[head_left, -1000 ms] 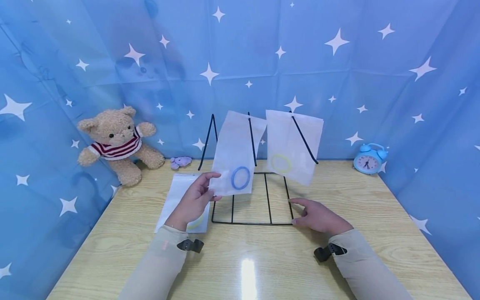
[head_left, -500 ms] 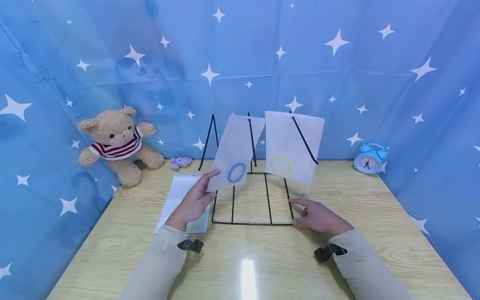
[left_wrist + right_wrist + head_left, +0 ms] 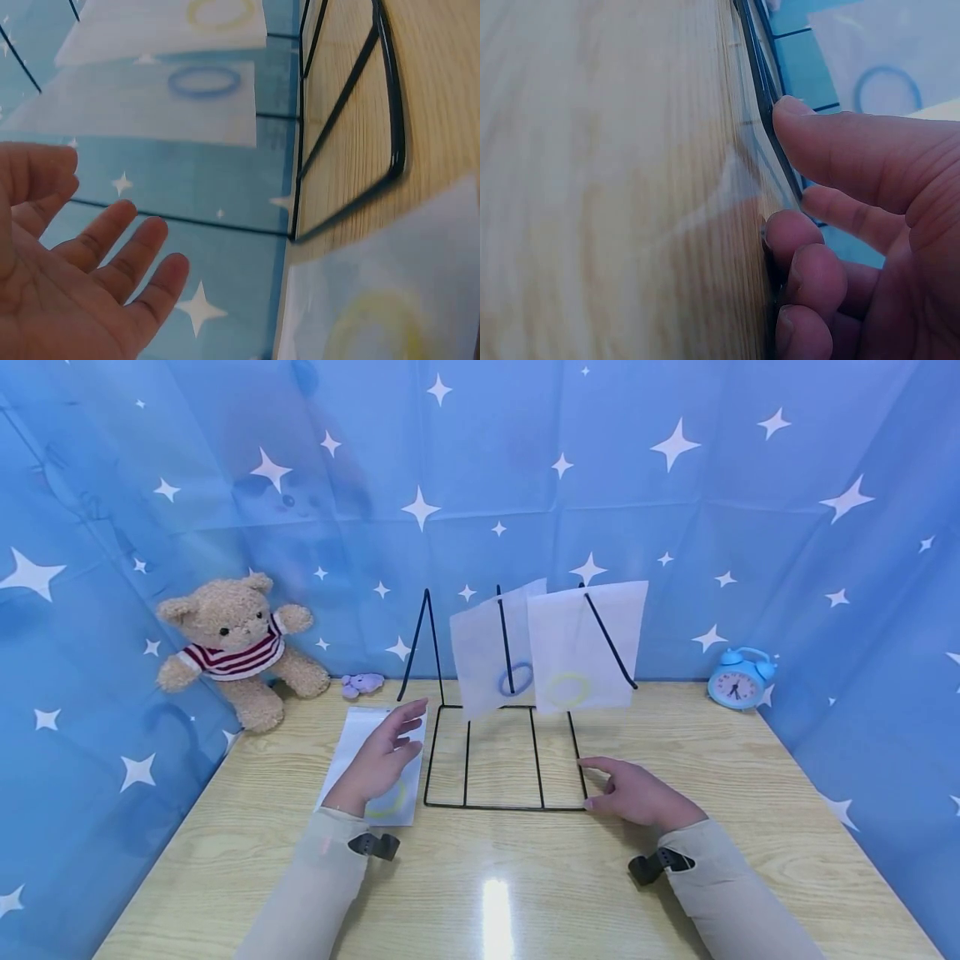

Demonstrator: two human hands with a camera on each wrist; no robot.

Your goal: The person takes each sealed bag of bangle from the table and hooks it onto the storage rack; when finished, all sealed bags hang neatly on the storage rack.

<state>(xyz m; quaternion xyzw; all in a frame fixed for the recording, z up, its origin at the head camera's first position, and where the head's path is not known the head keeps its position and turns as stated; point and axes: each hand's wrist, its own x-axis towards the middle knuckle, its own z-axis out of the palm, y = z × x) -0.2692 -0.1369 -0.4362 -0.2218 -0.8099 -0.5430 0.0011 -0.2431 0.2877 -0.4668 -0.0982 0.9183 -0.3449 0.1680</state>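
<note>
A black wire rack (image 3: 506, 807) stands on the table with three upright prongs. From its middle prong hangs a translucent plastic bag (image 3: 480, 647) showing a blue ring (image 3: 516, 679); another translucent bag (image 3: 581, 631) with a yellow ring (image 3: 570, 691) hangs on the right prong. My left hand (image 3: 378, 764) is in the air left of the rack, fingers spread and holding nothing. Below it a third bag (image 3: 442, 255) with a yellow ring (image 3: 379, 319) lies flat on the table. My right hand (image 3: 637, 791) holds the rack's front right corner between thumb and index finger.
At the back left a teddy bear (image 3: 232, 652) leans on the starry blue curtain (image 3: 480, 468), beside a small purple toy (image 3: 362, 685). A light blue alarm clock (image 3: 738, 681) stands at the back right of the wooden table (image 3: 562, 893).
My left hand has let go of the blue-ring bag and drawn back slightly left. That bag has swung back on the middle prong towards the right bag. My right hand stays put.
</note>
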